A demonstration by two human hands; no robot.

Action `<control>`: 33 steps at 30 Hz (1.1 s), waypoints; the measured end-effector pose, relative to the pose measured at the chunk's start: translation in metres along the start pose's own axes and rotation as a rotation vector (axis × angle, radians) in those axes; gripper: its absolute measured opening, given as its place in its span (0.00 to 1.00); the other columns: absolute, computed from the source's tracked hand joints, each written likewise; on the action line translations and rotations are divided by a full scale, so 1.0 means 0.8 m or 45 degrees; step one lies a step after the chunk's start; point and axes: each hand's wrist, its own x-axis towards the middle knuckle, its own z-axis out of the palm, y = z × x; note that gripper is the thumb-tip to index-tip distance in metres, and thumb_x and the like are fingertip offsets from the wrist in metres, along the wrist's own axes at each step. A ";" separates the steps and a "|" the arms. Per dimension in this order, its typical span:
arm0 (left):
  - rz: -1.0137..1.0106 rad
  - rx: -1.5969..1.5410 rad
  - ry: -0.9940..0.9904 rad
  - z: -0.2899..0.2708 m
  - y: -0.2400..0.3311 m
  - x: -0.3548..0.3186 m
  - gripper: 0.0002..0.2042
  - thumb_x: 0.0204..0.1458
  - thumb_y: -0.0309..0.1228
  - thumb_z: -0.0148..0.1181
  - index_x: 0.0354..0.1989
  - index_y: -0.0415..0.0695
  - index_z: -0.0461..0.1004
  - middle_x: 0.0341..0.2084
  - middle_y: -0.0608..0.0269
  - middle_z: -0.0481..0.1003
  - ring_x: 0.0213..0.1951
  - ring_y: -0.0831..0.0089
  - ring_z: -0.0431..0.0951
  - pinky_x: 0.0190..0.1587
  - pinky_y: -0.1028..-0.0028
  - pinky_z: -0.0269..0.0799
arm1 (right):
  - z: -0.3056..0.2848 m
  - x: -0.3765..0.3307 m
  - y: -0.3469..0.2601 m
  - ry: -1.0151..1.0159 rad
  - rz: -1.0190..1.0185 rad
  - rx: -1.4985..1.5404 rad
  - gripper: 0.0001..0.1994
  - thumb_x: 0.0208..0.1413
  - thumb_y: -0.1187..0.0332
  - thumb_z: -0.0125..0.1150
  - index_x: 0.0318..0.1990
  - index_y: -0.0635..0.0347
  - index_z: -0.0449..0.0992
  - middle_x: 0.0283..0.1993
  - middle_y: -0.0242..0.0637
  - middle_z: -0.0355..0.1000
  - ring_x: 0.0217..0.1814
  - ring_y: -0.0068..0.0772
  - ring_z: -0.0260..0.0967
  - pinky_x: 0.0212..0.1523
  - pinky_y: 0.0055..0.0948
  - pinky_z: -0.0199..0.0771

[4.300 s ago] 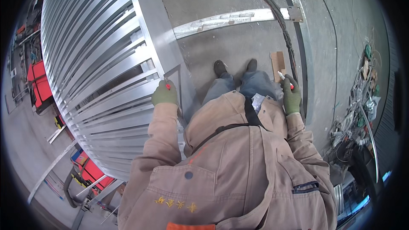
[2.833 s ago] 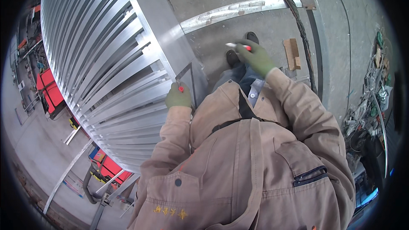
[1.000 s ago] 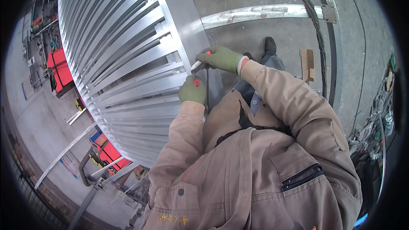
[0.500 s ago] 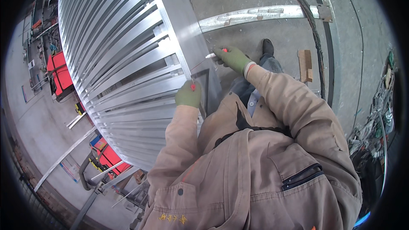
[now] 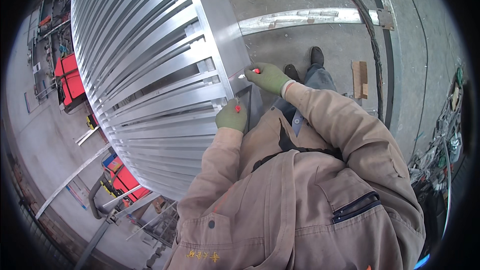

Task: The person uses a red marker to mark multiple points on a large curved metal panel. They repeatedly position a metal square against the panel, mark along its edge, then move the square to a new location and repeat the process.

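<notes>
My right hand (image 5: 270,78), in a green glove, grips a marker pen (image 5: 243,76), white with a red part by the thumb. Its white end points left, at the side face of a slatted silver metal frame (image 5: 220,15). A thin red line shows on that face beside the pen; whether the tip touches it I cannot tell. My left hand (image 5: 231,116), gloved the same, is closed at the frame's near edge. A small red piece (image 5: 238,109) sticks out of its fingers. Just right of it, a dark angular outline (image 5: 248,99) on the side face is partly hidden.
A long metal bar (image 5: 310,16) lies on the floor at the right, reaching toward a dark cable (image 5: 372,45). A piece of brown cardboard (image 5: 359,79) lies near my shoes (image 5: 316,56). Red cases (image 5: 72,80) stand beyond the frame at the left. Scrap (image 5: 445,135) is heaped far right.
My right hand has come lower and closer to the frame's side face with the marker pen. The left hand keeps its place at the frame edge. The whole view has shifted slightly; a second shoe shows.
</notes>
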 end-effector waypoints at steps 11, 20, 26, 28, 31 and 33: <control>-0.007 0.011 -0.016 -0.003 0.001 0.002 0.17 0.67 0.47 0.56 0.46 0.48 0.83 0.34 0.45 0.86 0.38 0.42 0.87 0.45 0.45 0.81 | 0.007 0.009 -0.005 0.048 -0.099 -0.174 0.23 0.67 0.48 0.59 0.56 0.52 0.87 0.49 0.51 0.85 0.52 0.53 0.83 0.57 0.45 0.80; 0.014 0.008 0.011 -0.002 0.001 0.002 0.18 0.68 0.48 0.55 0.43 0.48 0.83 0.33 0.43 0.86 0.38 0.40 0.87 0.45 0.44 0.81 | 0.005 0.005 -0.012 0.028 -0.096 -0.165 0.24 0.66 0.46 0.56 0.54 0.53 0.88 0.49 0.51 0.85 0.51 0.54 0.83 0.57 0.46 0.81; -0.073 0.016 -0.095 -0.008 0.007 0.005 0.18 0.68 0.49 0.54 0.47 0.48 0.83 0.38 0.42 0.86 0.42 0.40 0.87 0.50 0.45 0.81 | -0.002 0.007 -0.003 0.131 -0.146 -0.163 0.23 0.67 0.48 0.55 0.52 0.52 0.88 0.52 0.50 0.85 0.56 0.58 0.81 0.60 0.47 0.78; -0.100 0.019 -0.137 -0.012 0.011 0.006 0.19 0.68 0.49 0.54 0.50 0.50 0.84 0.42 0.42 0.86 0.46 0.41 0.87 0.53 0.46 0.80 | -0.021 0.003 0.004 0.171 -0.159 -0.195 0.22 0.68 0.48 0.55 0.52 0.51 0.88 0.52 0.50 0.85 0.56 0.59 0.80 0.60 0.48 0.78; -0.117 -0.007 -0.158 -0.018 0.012 0.003 0.20 0.68 0.49 0.53 0.55 0.51 0.84 0.47 0.43 0.86 0.51 0.42 0.86 0.57 0.48 0.79 | -0.066 -0.005 0.025 0.277 -0.101 -0.119 0.23 0.70 0.47 0.55 0.56 0.53 0.87 0.50 0.48 0.86 0.53 0.54 0.83 0.58 0.45 0.78; -0.154 0.010 -0.190 -0.017 0.015 0.007 0.22 0.69 0.50 0.53 0.59 0.52 0.83 0.50 0.44 0.85 0.54 0.43 0.85 0.58 0.49 0.79 | -0.109 -0.001 0.078 0.435 -0.045 0.080 0.23 0.70 0.49 0.58 0.58 0.56 0.86 0.48 0.45 0.87 0.50 0.45 0.84 0.55 0.40 0.79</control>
